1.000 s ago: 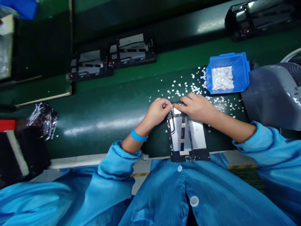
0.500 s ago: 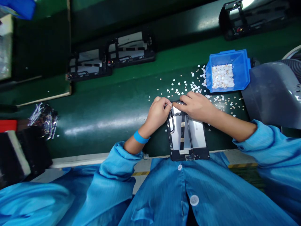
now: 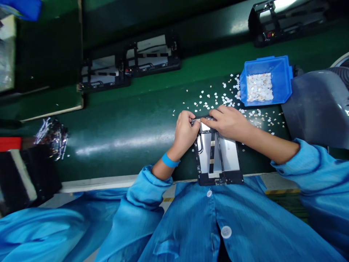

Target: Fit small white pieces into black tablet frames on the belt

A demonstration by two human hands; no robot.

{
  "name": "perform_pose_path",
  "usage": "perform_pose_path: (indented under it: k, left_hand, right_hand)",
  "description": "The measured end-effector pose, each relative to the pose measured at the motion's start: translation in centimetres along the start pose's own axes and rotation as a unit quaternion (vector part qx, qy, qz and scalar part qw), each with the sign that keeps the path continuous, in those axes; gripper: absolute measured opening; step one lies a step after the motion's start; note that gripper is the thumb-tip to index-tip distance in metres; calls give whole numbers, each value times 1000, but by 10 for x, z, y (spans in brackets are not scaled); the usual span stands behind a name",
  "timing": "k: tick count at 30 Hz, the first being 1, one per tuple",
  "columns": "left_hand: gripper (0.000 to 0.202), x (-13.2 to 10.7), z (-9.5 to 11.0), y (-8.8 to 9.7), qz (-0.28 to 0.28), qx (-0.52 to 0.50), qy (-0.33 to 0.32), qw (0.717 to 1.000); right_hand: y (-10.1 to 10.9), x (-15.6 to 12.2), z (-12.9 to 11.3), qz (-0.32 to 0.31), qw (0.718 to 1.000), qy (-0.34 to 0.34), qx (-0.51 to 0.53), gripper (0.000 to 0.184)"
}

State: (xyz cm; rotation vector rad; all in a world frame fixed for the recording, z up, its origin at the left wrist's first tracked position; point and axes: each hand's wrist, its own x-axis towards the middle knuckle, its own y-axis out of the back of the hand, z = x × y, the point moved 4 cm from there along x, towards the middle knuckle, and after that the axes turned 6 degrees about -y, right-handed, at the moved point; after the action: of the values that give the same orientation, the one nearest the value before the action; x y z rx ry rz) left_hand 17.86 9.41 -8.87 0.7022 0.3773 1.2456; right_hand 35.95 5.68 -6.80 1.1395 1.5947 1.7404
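Tablet (image 3: pixel 231 154) lies with far edge at left hand (image 3: pixel 184 130) and right hand (image 3: pixel 229 123).

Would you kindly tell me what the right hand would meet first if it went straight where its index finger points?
The right hand would probably meet the left hand first, at the far edge of the open device, though depth there is unclear.

1. A tablet (image 3: pixel 231 154) lies at the near edge of the worktop (image 3: pixel 131 112).
2. Behind it, rightward, a bin (image 3: pixel 281 83) holds small pieces (image 3: pixel 259 87).
3. Two more tablets (image 3: pixel 152 60) lie farther back, leftward.
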Motion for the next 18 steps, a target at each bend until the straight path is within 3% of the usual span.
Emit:
perform_pose_path:
  k: [4,11,18]
  left_hand:
    - [27,10,-6,1,-32,-27,37,998]
    - [19,24,-5,2,-109,-36,74,991]
    - [23,9,1,4,-61,33,0,998]
  right_hand:
    - [0,0,1,-11,1000,1,7,40]
    - [2,1,2,-19,1000,12,0,41]
    - [-3,3,2,-18,1000,9,-12,42]
